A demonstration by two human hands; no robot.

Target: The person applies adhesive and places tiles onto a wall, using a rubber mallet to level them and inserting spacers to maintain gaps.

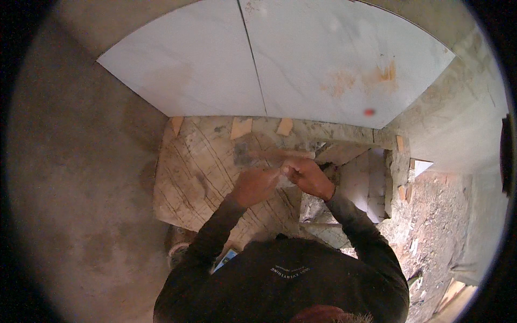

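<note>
My left hand (257, 183) and my right hand (311, 178) meet in front of me, above the scored cement slab (188, 177). Their fingers are closed and the fingertips come together. A small pale, see-through patch shows just below the fingertips; what it is, and what the fingers pinch, is too blurred to tell. Just beyond the hands lies a flat, long tool (246, 155), greyish at its left end, its outline unclear. To the right of my right hand the slab has a rectangular cut-out (355, 183).
Two large white marbled tiles (199, 64) lean on the wall behind the slab, with orange stains at right. Small tan tile pieces (242, 128) sit along the slab's back edge. Rubble (431, 215) covers the floor at right. A bare grey wall (81, 161) stands at left.
</note>
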